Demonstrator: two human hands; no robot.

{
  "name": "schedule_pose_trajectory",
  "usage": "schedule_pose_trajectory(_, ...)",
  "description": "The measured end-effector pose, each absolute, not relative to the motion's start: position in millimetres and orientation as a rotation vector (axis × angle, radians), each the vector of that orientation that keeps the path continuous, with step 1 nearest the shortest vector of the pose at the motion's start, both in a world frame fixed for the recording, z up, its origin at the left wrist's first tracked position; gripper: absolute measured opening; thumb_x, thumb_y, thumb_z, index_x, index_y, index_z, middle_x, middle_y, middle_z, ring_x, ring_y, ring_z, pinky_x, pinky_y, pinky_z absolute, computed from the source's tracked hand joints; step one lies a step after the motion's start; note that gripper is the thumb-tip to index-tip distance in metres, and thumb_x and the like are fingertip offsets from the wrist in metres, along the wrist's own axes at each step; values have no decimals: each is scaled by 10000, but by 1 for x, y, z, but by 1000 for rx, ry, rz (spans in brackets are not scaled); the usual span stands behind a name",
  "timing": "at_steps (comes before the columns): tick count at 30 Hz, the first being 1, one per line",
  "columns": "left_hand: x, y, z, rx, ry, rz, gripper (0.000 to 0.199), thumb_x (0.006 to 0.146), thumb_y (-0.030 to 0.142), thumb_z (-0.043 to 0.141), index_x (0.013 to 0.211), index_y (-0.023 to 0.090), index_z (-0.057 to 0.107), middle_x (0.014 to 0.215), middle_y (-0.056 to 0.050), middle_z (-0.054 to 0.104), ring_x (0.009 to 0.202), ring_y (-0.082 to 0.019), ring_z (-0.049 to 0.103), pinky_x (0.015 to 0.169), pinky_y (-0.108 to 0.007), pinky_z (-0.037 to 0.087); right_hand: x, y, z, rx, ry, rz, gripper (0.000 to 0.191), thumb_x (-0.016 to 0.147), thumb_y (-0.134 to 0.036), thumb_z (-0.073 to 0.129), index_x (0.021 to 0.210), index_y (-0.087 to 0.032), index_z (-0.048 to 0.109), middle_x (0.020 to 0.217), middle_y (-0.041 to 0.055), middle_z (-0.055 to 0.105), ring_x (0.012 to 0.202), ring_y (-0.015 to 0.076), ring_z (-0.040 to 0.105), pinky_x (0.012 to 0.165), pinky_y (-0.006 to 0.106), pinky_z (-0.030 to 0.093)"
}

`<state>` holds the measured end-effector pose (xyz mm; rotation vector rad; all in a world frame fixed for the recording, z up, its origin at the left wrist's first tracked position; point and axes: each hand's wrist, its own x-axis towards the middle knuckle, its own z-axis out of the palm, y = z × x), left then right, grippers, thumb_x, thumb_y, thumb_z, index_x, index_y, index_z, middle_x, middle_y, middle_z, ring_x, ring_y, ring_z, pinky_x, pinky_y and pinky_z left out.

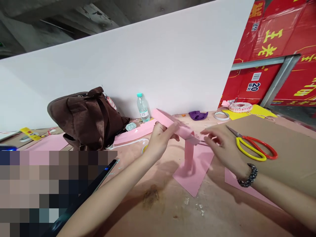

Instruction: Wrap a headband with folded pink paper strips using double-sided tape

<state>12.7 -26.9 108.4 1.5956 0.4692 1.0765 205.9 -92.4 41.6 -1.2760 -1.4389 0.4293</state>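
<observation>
My left hand [163, 135] grips a folded pink paper strip [181, 131], thumb on top, held above the table. One length of the strip hangs down towards a flat piece of pink paper [195, 177] on the tabletop. My right hand [222, 144], with a dark beaded bracelet on the wrist, is at the strip's right end. Its fingers are curled together, and a thin dark sliver shows between them and the paper; what it is I cannot make out. Scissors [249, 144] with one red and one yellow handle lie to the right of this hand.
Behind are a brown bag [86, 115], a water bottle [143, 108], purple cloth [198, 115] and a tape roll [221, 115] before a white panel [148, 62]. Brown cardboard [291, 148] covers the right side. A yellow cutter [31, 133] lies far left. The lower left is pixelated.
</observation>
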Motion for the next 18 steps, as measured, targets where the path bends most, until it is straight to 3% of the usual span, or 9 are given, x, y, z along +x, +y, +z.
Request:
schedule_pose_trajectory(2,12,-24,107,1677,464,973,251,804,357,664,669,146,663,659,-13,612,609,-107,579,558,-207,482,209,-94,50,-1227,-1419,398,227,903,-349,508,1060,-212,597,1103,48,591,872,174,548,720,291,442)
schedule_pose_trajectory(4,13,-25,106,1699,454,911,234,769,327,697,639,135,665,661,-27,624,602,-119,588,549,-218,481,207,-99,60,-1164,-1550,498,191,918,-368,509,941,-224,633,973,16,617,854,165,561,741,281,445)
schedule_pose_trajectory(7,18,-30,102,1678,459,933,225,785,322,677,656,140,651,661,-15,607,603,-112,579,553,-213,478,199,-108,67,-1168,-1661,618,338,965,-383,479,720,-220,645,768,-4,592,743,144,545,680,270,413)
schedule_pose_trajectory(12,26,-37,86,1477,539,1131,228,830,359,641,731,161,588,685,20,575,602,-95,570,532,-195,482,191,-112,54,-1203,-1617,299,268,957,-378,530,811,-270,729,814,17,590,794,172,520,732,313,378)
schedule_pose_trajectory(15,30,-42,67,1409,536,1052,232,845,368,632,761,165,556,641,31,564,537,-91,564,485,-194,469,188,-112,50,-1216,-1678,445,266,954,-403,525,821,-267,711,795,13,559,795,173,496,712,306,366)
schedule_pose_trajectory(18,33,-47,42,1325,526,951,270,835,384,648,742,159,532,625,27,564,501,-85,552,451,-187,455,187,-109,48,-1230,-1571,595,226,864,-391,641,725,-213,644,716,-4,504,712,153,451,640,279,339)
